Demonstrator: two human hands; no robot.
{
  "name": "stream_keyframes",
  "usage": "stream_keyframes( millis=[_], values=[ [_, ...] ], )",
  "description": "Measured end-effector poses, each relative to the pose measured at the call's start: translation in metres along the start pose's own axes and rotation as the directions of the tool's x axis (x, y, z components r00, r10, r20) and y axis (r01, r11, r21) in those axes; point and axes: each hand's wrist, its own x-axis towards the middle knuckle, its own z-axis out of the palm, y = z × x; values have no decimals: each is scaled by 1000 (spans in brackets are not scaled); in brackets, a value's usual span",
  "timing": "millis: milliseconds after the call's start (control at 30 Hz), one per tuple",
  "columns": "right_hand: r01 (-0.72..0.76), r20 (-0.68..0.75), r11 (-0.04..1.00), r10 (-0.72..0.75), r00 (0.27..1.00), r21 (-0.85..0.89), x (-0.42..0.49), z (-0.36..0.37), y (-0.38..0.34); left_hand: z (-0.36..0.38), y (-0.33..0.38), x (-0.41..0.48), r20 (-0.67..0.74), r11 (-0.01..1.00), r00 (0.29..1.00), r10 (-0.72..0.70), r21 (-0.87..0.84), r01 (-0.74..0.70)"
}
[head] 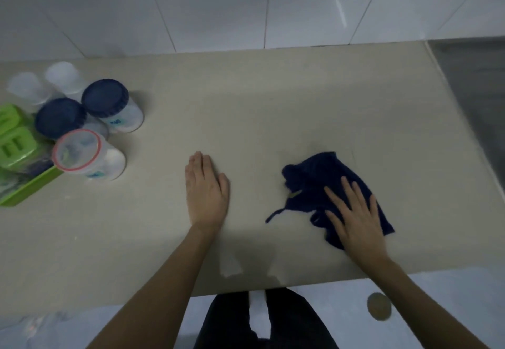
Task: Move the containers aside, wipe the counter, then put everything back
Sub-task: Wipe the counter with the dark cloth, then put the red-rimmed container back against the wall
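On the counter (273, 108), right of centre, lies a crumpled dark blue cloth (314, 182). Its long axis slants from far-left to near-right. The right hand (355, 217) lies flat on the cloth's near-right end, fingers straight and spread, pressing down rather than gripping. A thin loose strand trails from the cloth's near-left side.

The left hand (206, 193) rests palm-down on bare counter to the left of the cloth, apart from it. Its fingers are straight and close together, and it holds nothing.

The jars (109, 102) stand clustered at the counter's far-left end, against a green box (16, 141). They are well apart from the cloth and much nearer the left hand than the right. They look already moved aside, so wiping seems to be the step in hand.

From the cloth, the broad open stretch of counter runs leftward and toward the tiled wall (218, 7). Only a narrow strip lies to its right before a grey sink (475, 89). The wipe would likely sweep left, led by the right hand.
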Motion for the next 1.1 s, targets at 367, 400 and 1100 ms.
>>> stream_keyframes(
  millis=[367,400,1100],
  values=[
    [-159,43,987,157,987,40,6,-29,69,29,123,-23,222,860,833,506,-53,-508],
    [-157,11,986,157,988,48,6,-29,67,31,132,-25,239,853,825,512,-29,-521],
    [668,-138,718,-654,743,193,108,-26,-284,-74,-153,-50,49,968,995,-85,241,71]
  ],
)
